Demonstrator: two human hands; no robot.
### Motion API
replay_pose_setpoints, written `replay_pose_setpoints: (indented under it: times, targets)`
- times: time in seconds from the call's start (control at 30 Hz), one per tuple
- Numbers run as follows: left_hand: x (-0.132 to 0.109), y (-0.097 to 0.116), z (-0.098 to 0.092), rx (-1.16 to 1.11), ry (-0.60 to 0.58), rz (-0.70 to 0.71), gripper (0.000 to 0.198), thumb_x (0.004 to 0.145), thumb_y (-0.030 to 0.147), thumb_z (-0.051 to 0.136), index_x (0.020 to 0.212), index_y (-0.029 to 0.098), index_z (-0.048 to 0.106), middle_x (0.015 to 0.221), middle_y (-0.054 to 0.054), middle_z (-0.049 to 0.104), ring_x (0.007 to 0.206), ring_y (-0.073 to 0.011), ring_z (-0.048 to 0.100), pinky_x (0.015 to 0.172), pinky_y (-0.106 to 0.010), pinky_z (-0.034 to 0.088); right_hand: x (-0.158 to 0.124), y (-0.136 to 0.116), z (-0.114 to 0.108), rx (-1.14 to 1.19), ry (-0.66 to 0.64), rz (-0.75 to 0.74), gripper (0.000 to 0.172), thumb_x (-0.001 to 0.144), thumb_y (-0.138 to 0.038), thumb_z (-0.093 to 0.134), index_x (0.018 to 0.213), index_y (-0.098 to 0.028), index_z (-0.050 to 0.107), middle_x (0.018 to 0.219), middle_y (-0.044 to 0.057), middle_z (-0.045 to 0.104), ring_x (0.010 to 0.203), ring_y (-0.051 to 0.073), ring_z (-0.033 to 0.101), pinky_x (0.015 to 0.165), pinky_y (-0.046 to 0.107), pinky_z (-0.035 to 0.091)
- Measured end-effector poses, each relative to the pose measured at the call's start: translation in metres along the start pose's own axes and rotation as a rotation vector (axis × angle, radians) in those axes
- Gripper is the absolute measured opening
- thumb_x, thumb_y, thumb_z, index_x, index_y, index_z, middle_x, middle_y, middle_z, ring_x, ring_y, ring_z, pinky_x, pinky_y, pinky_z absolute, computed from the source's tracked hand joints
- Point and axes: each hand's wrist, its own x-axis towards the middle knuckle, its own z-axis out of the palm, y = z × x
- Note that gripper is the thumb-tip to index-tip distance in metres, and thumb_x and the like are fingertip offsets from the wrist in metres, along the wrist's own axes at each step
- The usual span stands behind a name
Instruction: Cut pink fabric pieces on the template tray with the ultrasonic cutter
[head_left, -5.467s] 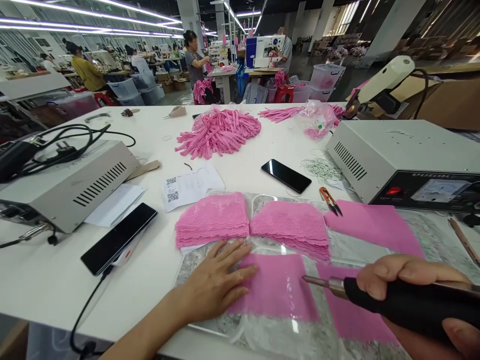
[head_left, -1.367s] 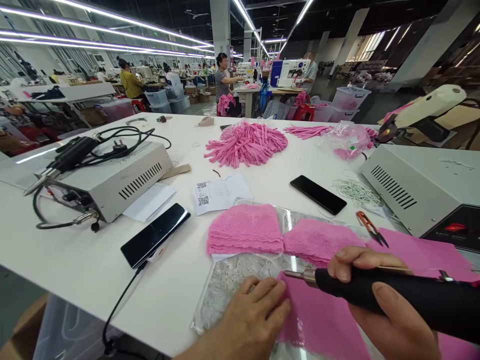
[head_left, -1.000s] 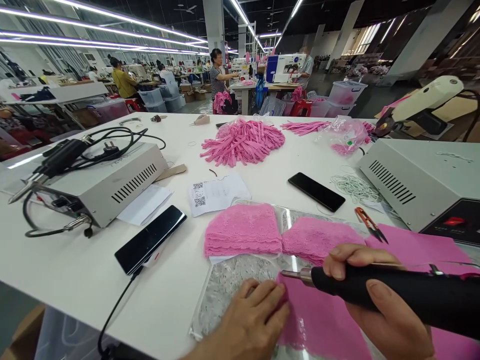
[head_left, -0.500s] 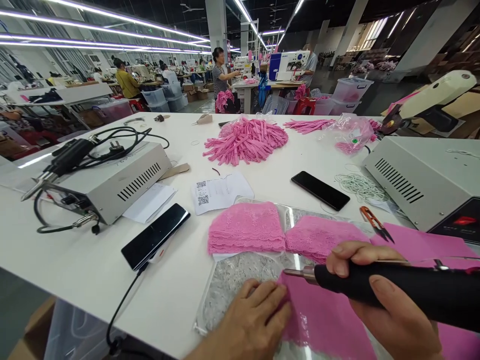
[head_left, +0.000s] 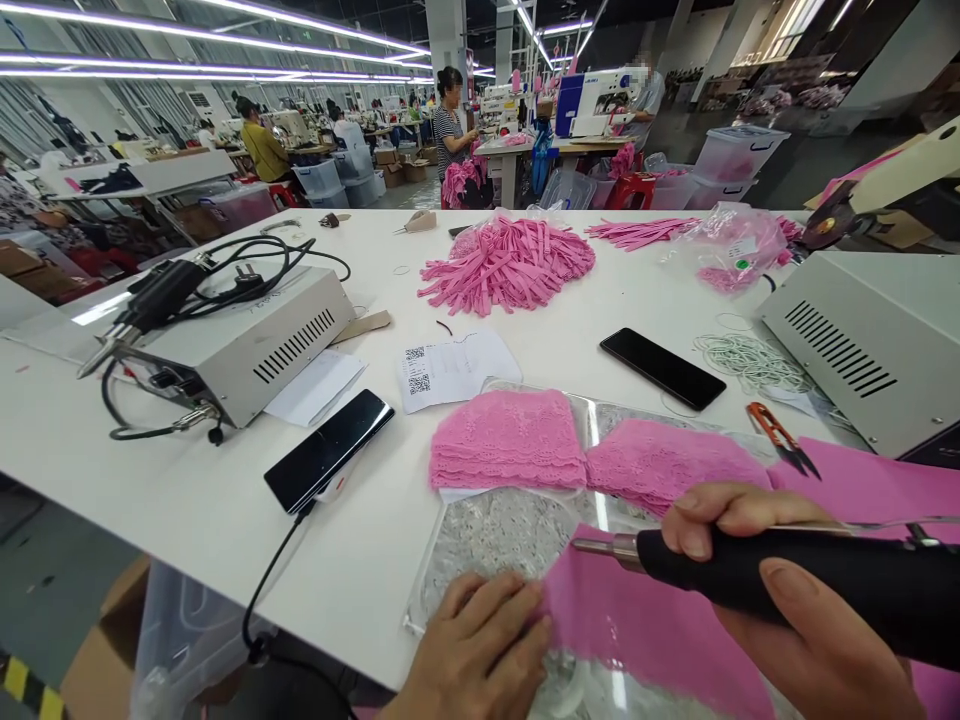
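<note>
My right hand (head_left: 787, 620) is wrapped round a black-handled cutting tool (head_left: 795, 585) whose metal tip (head_left: 596, 546) points left, just above a flat pink lace piece (head_left: 637, 630). My left hand (head_left: 476, 655) lies on the left edge of that lace piece with fingers bent and pressed down. The piece rests on a clear scratched work plate (head_left: 487, 530). Two stacks of pink lace (head_left: 508, 452) (head_left: 667, 465) sit at the plate's far side.
A grey control box (head_left: 247, 340) with cables stands at left, another (head_left: 877, 340) at right. Two black phones (head_left: 328, 450) (head_left: 662, 368), a paper slip (head_left: 450, 368), orange snips (head_left: 780, 438), a heap of pink strips (head_left: 510, 272). People work at tables behind.
The view has shifted since 5.5 s ago, and my left hand has slid to the lace piece's left edge. In the last second my hands and the tool tip barely moved.
</note>
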Motion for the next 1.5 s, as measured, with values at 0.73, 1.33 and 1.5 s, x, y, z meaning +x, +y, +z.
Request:
replay_pose_setpoints:
  times: [0.73, 1.33, 1.5]
  targets:
    - [-0.009, 0.003, -0.005, -0.002, -0.013, -0.01, 0.016, 0.09, 0.015, 0.053, 0.099, 0.014, 0.065, 0.098, -0.008, 0.074, 0.102, -0.0179, 0.065, 0.087, -0.031, 0.049, -0.015, 0.001, 0.004, -0.007, -0.03, 0.073, 0.012, 0.089, -0.037, 0.064, 0.089, -0.025, 0.062, 0.085, 0.003, 0.056, 0.067, 0.016, 0.055, 0.068, 0.035, 0.056]
    - [-0.012, 0.003, -0.006, -0.008, -0.057, 0.024, 0.019, 0.091, 0.016, 0.051, 0.104, 0.013, 0.065, 0.104, -0.008, 0.072, 0.107, -0.0196, 0.063, 0.092, -0.034, 0.047, -0.02, -0.002, 0.02, 0.015, -0.106, 0.051, 0.01, 0.09, -0.036, 0.061, 0.091, -0.026, 0.062, 0.081, 0.005, 0.058, 0.062, 0.018, 0.057, 0.058, 0.036, 0.055]
    - [-0.013, 0.0, -0.006, 0.031, -0.034, 0.052, 0.019, 0.091, 0.015, 0.05, 0.102, 0.014, 0.066, 0.1, -0.007, 0.073, 0.103, -0.0186, 0.064, 0.094, -0.033, 0.046, -0.014, 0.0, 0.017, 0.018, -0.109, -0.01, 0.008, 0.09, -0.033, 0.06, 0.091, -0.025, 0.062, 0.081, 0.004, 0.058, 0.062, 0.017, 0.058, 0.059, 0.034, 0.057]
